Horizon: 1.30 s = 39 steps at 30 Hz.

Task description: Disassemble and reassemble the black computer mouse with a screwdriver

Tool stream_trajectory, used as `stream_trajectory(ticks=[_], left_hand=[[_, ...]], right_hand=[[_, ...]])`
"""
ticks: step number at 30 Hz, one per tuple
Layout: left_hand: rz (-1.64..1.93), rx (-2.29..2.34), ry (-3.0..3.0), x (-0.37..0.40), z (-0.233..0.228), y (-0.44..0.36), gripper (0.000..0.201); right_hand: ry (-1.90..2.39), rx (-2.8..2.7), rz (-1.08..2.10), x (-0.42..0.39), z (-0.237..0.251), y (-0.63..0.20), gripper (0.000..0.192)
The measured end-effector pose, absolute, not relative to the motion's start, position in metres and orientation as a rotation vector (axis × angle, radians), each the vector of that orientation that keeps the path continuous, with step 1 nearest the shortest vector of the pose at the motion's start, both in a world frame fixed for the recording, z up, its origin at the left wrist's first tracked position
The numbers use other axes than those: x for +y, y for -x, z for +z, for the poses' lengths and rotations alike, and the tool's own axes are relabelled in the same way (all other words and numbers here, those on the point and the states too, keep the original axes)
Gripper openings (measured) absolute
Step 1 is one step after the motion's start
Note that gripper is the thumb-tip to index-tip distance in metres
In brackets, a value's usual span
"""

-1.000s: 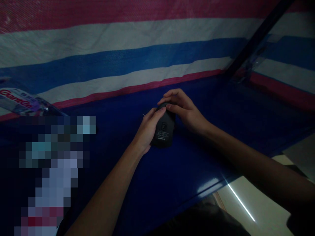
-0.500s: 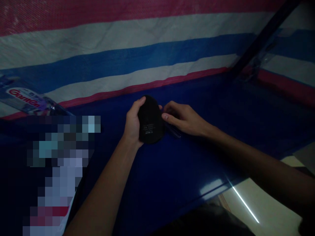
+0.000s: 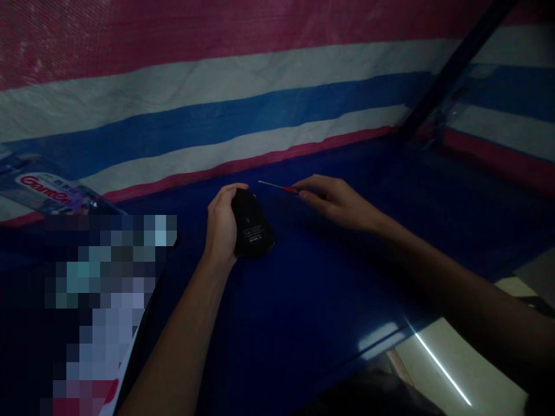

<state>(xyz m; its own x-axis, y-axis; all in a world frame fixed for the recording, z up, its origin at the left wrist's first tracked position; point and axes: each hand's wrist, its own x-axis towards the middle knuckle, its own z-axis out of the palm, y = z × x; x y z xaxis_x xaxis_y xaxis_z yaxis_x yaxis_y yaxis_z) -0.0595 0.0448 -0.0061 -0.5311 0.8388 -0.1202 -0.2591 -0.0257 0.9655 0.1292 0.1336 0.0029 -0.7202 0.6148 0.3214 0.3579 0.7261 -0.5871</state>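
My left hand (image 3: 223,225) is wrapped round a black, rounded device (image 3: 252,228) that looks like a computer mouse, its flat side with small pale print facing me. The thumb and fingers grip its left and top edges. To the right, my right hand (image 3: 336,199) pinches a small screwdriver (image 3: 288,189) by its red handle. The thin metal shaft points left toward the device, with a gap between the tip and the device. Both hands are above a dark blue tabletop (image 3: 303,306).
A clear plastic bottle with a red-lettered label (image 3: 47,190) lies at the left. Blurred-out items (image 3: 117,289) fill the lower left. A striped red, white and blue sheet (image 3: 225,127) rises behind the table, and a dark pole (image 3: 451,75) slants at the right.
The black device has moved left and down and tilted in my left hand. My right hand has drawn away from it, and the screwdriver now shows plainly in its fingers.
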Motion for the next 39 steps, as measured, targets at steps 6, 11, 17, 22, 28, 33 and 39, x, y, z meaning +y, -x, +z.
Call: stream_trajectory(ticks=[6, 11, 17, 22, 28, 33, 39], left_hand=[[1.577, 1.521, -0.737, 0.045, -0.009, 0.053, 0.035], [1.529, 1.787, -1.149, 0.046, -0.018, 0.055, 0.025], [1.491, 1.754, -1.294, 0.045, -0.021, 0.049, 0.018], [1.505, 1.608, -1.165, 0.046, -0.026, 0.044, 0.021], [1.555, 1.498, -1.162, 0.045, -0.026, 0.036, 0.023], [1.574, 1.471, -1.321, 0.044, -0.027, 0.029, 0.011], [1.595, 1.328, -1.184, 0.048, -0.036, 0.031, 0.018]], right_hand=[[0.523, -2.463, 0.713, 0.133, 0.008, -0.133, 0.03], [0.469, -2.53, 0.565, 0.135, 0.007, -0.135, 0.029], [0.496, -2.23, 0.823, 0.122, 0.017, -0.133, 0.02], [0.416, -1.942, 1.256, 0.113, 0.026, -0.111, 0.02], [0.597, -1.979, 0.878, 0.123, 0.032, -0.083, 0.023], [0.727, -1.814, 0.701, 0.122, 0.011, -0.074, 0.027], [0.452, -2.073, 1.187, 0.125, 0.002, -0.081, 0.021]])
